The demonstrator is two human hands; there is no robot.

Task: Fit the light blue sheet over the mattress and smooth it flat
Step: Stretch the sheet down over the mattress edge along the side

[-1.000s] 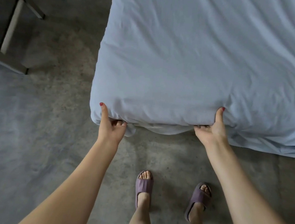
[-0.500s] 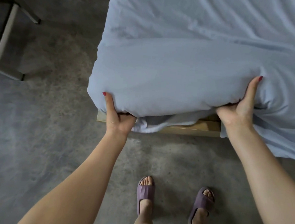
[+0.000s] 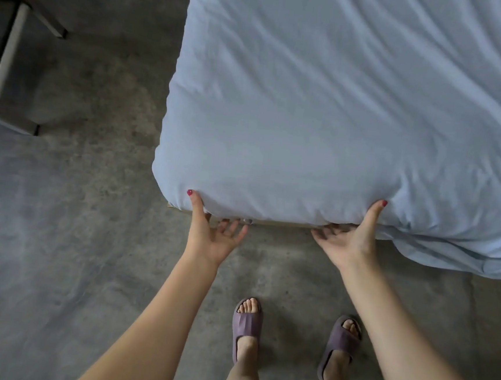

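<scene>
Both hands, left hand (image 3: pixel 213 236) and right hand (image 3: pixel 349 244), spread open (thumbs up) against sheet (image 3: pixel 325 120) edge, gripping nothing.

The light blue cotton sheet (image 3: pixel 340 122) is one plain pale blue all over, unpatterned, with soft grey-blue shadows in its diagonal creases and whiter sheen along their ridges. The mottled grey concrete floor (image 3: pixel 72 235) is blotched with darker brownish-grey and paler bluish patches. The matte purple ribbed slide sandals (image 3: pixel 246 329) are a dusky mauve. A thin tan wooden bed-frame edge (image 3: pixel 285 224) shows beneath the sheet. Both thumbnails carry red polish. The pale grey and white furniture legs (image 3: pixel 8 53) stand at the left
</scene>
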